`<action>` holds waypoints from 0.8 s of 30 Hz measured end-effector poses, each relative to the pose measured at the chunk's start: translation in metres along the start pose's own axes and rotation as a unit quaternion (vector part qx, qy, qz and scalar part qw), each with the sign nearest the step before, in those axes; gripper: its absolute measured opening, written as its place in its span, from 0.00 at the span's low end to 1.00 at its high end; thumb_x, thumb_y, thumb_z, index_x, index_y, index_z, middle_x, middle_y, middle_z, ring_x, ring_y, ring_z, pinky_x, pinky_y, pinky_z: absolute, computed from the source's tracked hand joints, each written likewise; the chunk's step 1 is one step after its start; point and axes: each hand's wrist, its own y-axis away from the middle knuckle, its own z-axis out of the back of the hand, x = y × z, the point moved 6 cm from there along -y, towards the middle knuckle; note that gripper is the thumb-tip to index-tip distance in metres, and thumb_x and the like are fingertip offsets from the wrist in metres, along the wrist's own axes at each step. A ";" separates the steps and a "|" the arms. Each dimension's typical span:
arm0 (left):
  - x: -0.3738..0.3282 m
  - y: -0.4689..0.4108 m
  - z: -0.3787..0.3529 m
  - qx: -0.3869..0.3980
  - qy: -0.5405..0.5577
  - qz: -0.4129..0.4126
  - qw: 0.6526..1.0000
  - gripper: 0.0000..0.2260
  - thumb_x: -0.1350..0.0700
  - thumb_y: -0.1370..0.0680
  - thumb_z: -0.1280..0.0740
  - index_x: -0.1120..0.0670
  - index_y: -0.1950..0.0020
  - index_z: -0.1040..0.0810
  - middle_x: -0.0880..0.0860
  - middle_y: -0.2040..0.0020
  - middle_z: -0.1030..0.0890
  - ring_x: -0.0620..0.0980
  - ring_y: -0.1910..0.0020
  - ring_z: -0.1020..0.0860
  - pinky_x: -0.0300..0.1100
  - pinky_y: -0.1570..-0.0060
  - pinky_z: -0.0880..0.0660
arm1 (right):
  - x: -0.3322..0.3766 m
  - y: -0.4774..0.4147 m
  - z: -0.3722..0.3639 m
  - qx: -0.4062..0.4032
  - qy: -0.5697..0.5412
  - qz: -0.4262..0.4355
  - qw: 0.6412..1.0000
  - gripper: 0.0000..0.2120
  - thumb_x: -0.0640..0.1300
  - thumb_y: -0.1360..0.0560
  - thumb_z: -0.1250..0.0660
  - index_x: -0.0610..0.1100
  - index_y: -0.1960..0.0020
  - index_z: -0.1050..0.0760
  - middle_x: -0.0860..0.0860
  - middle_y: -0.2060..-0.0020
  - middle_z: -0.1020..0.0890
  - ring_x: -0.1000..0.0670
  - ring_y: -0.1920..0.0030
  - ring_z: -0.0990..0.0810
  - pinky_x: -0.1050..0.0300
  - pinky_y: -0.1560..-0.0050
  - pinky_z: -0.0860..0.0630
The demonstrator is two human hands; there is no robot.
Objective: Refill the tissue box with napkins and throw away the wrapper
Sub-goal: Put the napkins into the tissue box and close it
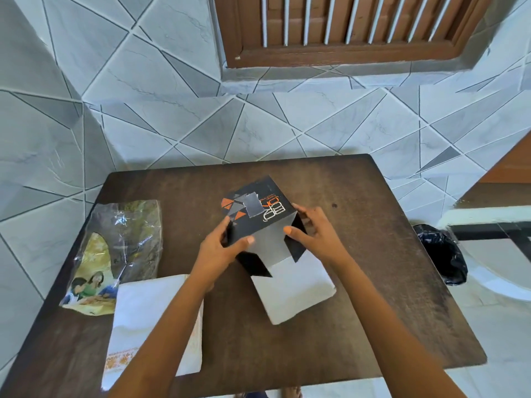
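A black tissue box [260, 209] with orange and grey shapes lies tipped on the dark table [359, 297], its end flaps folded out toward me. My left hand [221, 248] grips its left side and flap. My right hand [313, 234] grips its right side, thumb on the grey inner panel. A large white flap or napkin stack [298, 291] sticks out of the open end. A second stack of white napkins [155, 317] lies at the front left. The torn clear wrapper [115, 254] with a printed picture lies flat at the left.
A black bin bag [442, 254] sits on the floor right of the table, beside a white chair [494, 285]. A tiled wall and a brown shuttered window [359, 27] stand behind the table. My toes show under the front edge.
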 end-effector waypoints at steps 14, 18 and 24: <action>-0.061 -0.017 0.042 0.021 -0.107 0.043 0.993 0.18 0.42 0.25 0.37 0.56 0.50 0.20 0.53 0.52 0.20 0.43 0.61 0.22 0.31 0.71 0.27 | 0.036 0.004 -0.004 -0.062 0.029 -0.108 0.992 0.21 0.58 0.29 0.35 0.43 0.45 0.30 0.47 0.48 0.21 0.47 0.50 0.22 0.48 0.47 0.23; -0.062 -0.013 0.031 0.076 -0.106 0.030 0.991 0.19 0.43 0.25 0.36 0.55 0.42 0.24 0.55 0.42 0.21 0.47 0.51 0.22 0.35 0.60 0.25 | 0.036 0.005 0.000 -0.087 0.055 -0.125 0.987 0.24 0.58 0.27 0.38 0.44 0.38 0.32 0.46 0.45 0.21 0.47 0.47 0.23 0.53 0.47 0.26; -0.072 -0.012 0.032 0.071 -0.165 -0.035 0.983 0.39 0.43 0.30 0.30 0.48 0.25 0.46 0.51 0.25 0.39 0.52 0.27 0.38 0.48 0.32 0.37 | 0.055 -0.002 -0.014 -0.014 0.108 -0.033 0.994 0.35 0.61 0.29 0.37 0.56 0.27 0.49 0.48 0.27 0.39 0.45 0.29 0.36 0.45 0.32 0.36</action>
